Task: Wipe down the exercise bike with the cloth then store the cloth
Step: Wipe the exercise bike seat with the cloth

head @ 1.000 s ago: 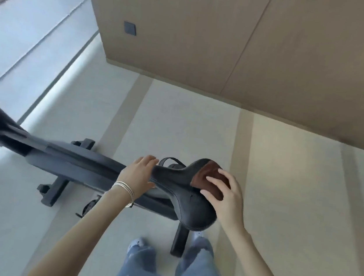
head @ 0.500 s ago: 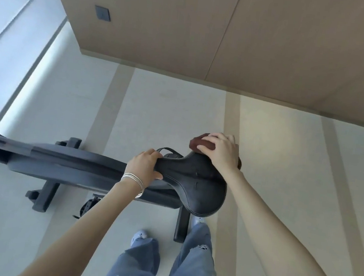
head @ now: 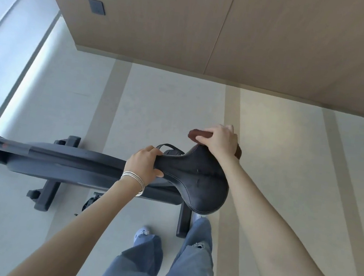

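Note:
The black exercise bike (head: 63, 160) stretches from the left edge to the middle of the head view, seen from above. Its black saddle (head: 202, 186) is at the centre. My left hand (head: 145, 165), with thin bracelets on the wrist, grips the narrow nose of the saddle. My right hand (head: 219, 140) is closed on a brown cloth (head: 196, 135) and presses it against the far wide edge of the saddle. Most of the cloth is hidden under that hand.
A wood-panelled wall (head: 257, 37) with a small dark plate (head: 96, 6) runs along the far side. A window strip (head: 6, 52) lies on the left. The bike's floor stabilisers (head: 48, 194) stick out near my jeans-clad legs (head: 174, 263). Pale floor surrounds the bike.
My right hand with the cloth has slid from the saddle's top surface out to its far edge. My left hand has kept its grip on the saddle's nose. The view shifted a little.

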The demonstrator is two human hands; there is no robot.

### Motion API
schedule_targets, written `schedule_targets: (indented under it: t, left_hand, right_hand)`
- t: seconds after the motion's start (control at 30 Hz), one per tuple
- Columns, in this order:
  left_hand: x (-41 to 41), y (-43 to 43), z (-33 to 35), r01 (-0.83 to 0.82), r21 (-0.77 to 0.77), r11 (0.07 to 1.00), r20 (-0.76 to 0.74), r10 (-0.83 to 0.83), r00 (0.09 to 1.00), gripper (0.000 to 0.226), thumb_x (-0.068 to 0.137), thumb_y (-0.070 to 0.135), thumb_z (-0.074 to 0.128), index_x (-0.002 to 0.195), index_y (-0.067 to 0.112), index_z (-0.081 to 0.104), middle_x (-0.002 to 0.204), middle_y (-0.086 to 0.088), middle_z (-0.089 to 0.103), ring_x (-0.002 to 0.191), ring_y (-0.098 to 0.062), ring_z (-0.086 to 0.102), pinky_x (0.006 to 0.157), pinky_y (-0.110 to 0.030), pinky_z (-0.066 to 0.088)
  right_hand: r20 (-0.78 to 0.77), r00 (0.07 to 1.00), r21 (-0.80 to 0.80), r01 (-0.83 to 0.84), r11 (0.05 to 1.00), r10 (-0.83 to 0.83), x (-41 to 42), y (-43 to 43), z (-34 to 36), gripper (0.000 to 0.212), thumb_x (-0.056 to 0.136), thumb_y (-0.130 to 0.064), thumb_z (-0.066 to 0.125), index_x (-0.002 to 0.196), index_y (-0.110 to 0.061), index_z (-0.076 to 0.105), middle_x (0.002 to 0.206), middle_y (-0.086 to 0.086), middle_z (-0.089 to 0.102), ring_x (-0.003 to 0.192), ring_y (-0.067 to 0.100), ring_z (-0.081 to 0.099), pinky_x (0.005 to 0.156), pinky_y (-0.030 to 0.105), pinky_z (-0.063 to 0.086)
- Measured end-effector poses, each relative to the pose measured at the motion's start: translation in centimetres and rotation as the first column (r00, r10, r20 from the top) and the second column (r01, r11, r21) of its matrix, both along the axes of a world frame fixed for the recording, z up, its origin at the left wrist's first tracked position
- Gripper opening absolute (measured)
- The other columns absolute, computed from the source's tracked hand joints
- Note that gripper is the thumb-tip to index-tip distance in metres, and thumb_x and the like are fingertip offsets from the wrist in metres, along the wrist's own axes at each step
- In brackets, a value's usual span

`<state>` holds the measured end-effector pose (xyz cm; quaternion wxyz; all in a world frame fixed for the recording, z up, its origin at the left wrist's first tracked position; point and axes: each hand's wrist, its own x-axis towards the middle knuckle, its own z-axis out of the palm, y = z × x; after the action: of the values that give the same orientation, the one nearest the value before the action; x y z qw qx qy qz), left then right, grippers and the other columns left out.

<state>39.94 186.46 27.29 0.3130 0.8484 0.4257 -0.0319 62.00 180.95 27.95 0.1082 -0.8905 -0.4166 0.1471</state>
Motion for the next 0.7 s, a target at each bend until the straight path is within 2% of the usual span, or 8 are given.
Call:
schedule_targets:
  t: [0.07,0.1,0.13,0.27,0.37,0.47,0.6,0.7]
  left_hand:
    - [0.0,0.1,-0.2,-0.007,-0.001,1.000,-0.005,0.007,1.000,0.049,0.071,0.018,0.076,0.116,0.017,0.057,0.115,-0.003,0.059,0.101,-0.029,0.058,0.083,-0.037,0.048]
    - [0.1,0.1,-0.2,-0.013,-0.001,1.000,-0.006,0.013,1.000,0.049,0.071,0.018,0.076,0.116,0.017,0.057,0.115,-0.002,0.059,0.100,-0.029,0.058,0.083,-0.036,0.048]
    - [0.1,0.2,-0.3,-0.017,0.000,1.000,-0.010,0.017,1.000,0.049,0.071,0.019,0.076,0.115,0.017,0.057,0.115,-0.002,0.059,0.100,-0.029,0.058,0.083,-0.036,0.048]
    - [0.3,0.2,-0.1,-0.013,0.006,1.000,-0.034,0.014,0.999,0.049,0.070,0.020,0.077,0.115,0.017,0.058,0.116,-0.002,0.059,0.102,-0.030,0.058,0.084,-0.036,0.047]
    - [0.3,0.2,-0.1,-0.019,0.001,1.000,-0.027,0.019,0.999,0.049,0.069,0.019,0.078,0.113,0.017,0.059,0.115,-0.003,0.060,0.100,-0.032,0.059,0.083,-0.037,0.048]
    - [0.0,0.1,-0.1,-0.019,-0.009,1.000,0.012,0.020,1.000,0.050,0.068,0.019,0.078,0.114,0.016,0.059,0.114,-0.003,0.060,0.098,-0.032,0.059,0.081,-0.038,0.049]
    - [-1.8,0.0,-0.3,0.023,-0.050,0.998,0.129,-0.017,0.991,0.052,0.076,0.016,0.072,0.124,0.015,0.054,0.122,-0.006,0.058,0.105,-0.031,0.056,0.088,-0.041,0.048]
    - [-5.1,0.0,-0.9,0.003,0.024,1.000,0.056,-0.005,0.998,0.059,0.083,0.020,0.067,0.135,0.015,0.041,0.131,-0.004,0.051,0.115,-0.027,0.050,0.091,-0.040,0.047]
  right_hand:
    - [-0.197,0.980,-0.079,-0.029,0.996,0.013,1.4,1.4,0.2,0.031,0.074,-0.048,0.070,0.101,-0.033,0.070,0.107,-0.004,0.069,0.113,0.026,0.047,0.087,0.037,0.043]
    - [-0.244,0.969,-0.074,-0.038,0.997,0.019,1.8,1.2,0.2,0.032,0.073,-0.048,0.070,0.102,-0.034,0.070,0.106,-0.004,0.069,0.111,0.026,0.049,0.087,0.036,0.044]
    - [-0.231,0.972,-0.045,-0.044,0.998,0.032,1.8,0.7,0.2,0.032,0.073,-0.047,0.070,0.102,-0.033,0.070,0.107,-0.005,0.068,0.109,0.027,0.050,0.086,0.037,0.045]
    - [0.092,0.993,0.228,-0.088,0.970,0.069,-1.6,-3.4,-0.2,0.023,0.075,-0.037,0.073,0.097,-0.028,0.073,0.109,-0.010,0.068,0.097,0.030,0.053,0.083,0.039,0.043]
    - [0.206,0.977,0.387,-0.140,0.911,0.062,-4.8,-7.7,-0.7,0.019,0.073,-0.031,0.075,0.091,-0.025,0.074,0.107,-0.012,0.069,0.093,0.026,0.056,0.080,0.038,0.043]
    - [0.294,0.941,0.344,-0.267,0.900,0.166,-5.6,-10.4,-0.9,0.019,0.077,-0.033,0.072,0.094,-0.028,0.073,0.112,-0.013,0.067,0.099,0.026,0.057,0.079,0.038,0.046]
    - [0.166,0.978,0.247,-0.168,0.954,0.129,-4.5,-8.0,0.3,0.024,0.077,-0.034,0.073,0.100,-0.029,0.072,0.119,-0.014,0.063,0.100,0.026,0.054,0.080,0.038,0.042]
    - [0.203,0.950,0.223,-0.280,0.934,0.236,-5.8,-6.4,0.4,0.024,0.076,-0.034,0.073,0.099,-0.028,0.073,0.116,-0.012,0.066,0.098,0.029,0.055,0.081,0.040,0.042]
